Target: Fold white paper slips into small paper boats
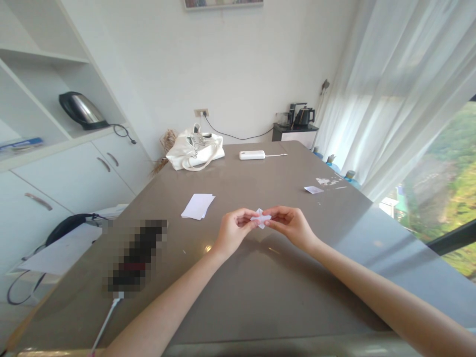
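Observation:
A small folded piece of white paper [261, 218] is held up between my two hands, over the middle of the brown table [238, 292]. My left hand [237, 225] pinches its left corner between thumb and fingers. On the other side, the thumb and fingers of my right hand [289, 224] are closed on the right corner. Pointed paper tips show above and below the fingertips; the finer folds are too small to make out. Left of my hands lies a short stack of white paper sheets [197, 206]. Another small paper piece [313, 190] rests farther right.
A white bag [195, 148] and a white power bank [252, 155] with a cable sit at the far edge. Paper scraps [327, 182] lie at the right. A blurred-out dark device [137, 258] with a cable is at the left. Curtains [386, 89] hang at right.

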`<action>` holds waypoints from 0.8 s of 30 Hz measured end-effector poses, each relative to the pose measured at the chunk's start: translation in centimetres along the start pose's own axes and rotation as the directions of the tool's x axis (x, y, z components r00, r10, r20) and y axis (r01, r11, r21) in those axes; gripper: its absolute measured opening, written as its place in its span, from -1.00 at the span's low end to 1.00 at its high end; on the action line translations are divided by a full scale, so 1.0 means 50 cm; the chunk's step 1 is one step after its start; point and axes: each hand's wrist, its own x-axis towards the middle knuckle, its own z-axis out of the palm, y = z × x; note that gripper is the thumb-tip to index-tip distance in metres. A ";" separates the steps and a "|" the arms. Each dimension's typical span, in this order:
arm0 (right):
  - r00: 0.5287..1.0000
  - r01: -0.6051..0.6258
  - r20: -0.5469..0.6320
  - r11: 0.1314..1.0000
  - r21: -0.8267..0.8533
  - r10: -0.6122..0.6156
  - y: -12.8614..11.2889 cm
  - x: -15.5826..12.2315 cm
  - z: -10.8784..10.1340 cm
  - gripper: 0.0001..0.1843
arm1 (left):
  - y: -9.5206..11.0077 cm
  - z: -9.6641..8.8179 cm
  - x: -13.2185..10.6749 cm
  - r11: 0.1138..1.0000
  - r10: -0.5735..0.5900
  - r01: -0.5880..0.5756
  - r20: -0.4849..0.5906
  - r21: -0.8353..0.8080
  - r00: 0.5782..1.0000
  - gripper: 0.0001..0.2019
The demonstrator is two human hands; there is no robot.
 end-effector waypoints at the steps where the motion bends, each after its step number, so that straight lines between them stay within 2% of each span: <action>1: 1.000 0.005 0.000 1.000 -0.010 -0.005 -0.001 0.000 0.000 -0.68 | 0.000 -0.001 0.001 1.000 -0.007 0.007 -0.007 -0.020 1.000 -0.74; 6: 0.998 0.053 -0.026 0.996 -0.066 -0.055 -0.004 -0.003 0.001 -0.70 | 0.001 -0.002 -0.001 0.999 0.008 -0.009 -0.021 -0.036 1.000 -0.72; 10: 0.987 0.110 -0.091 0.972 -0.206 -0.131 -0.002 -0.007 0.002 -0.72 | 0.002 0.003 -0.004 0.997 0.055 -0.051 -0.076 0.055 0.996 -0.75; 13: 0.972 0.150 -0.121 0.924 -0.352 -0.204 0.000 -0.009 0.003 -0.78 | 0.003 0.005 -0.006 0.978 0.140 -0.118 -0.115 0.174 0.984 -0.81; 16: 0.963 0.174 -0.110 0.878 -0.446 -0.247 -0.001 -0.010 0.002 -0.82 | 0.006 0.003 -0.007 0.921 0.264 -0.221 -0.098 0.321 0.959 -0.87; 20: 0.966 0.171 -0.095 0.871 -0.462 -0.239 -0.006 -0.008 0.003 -0.80 | 0.012 -0.003 -0.006 0.812 0.377 -0.316 -0.028 0.492 0.926 -0.89; 24: 0.984 0.109 -0.095 0.931 -0.349 -0.151 -0.005 -0.005 0.004 -0.74 | 0.012 -0.004 -0.003 0.754 0.386 -0.327 0.018 0.571 0.922 -0.87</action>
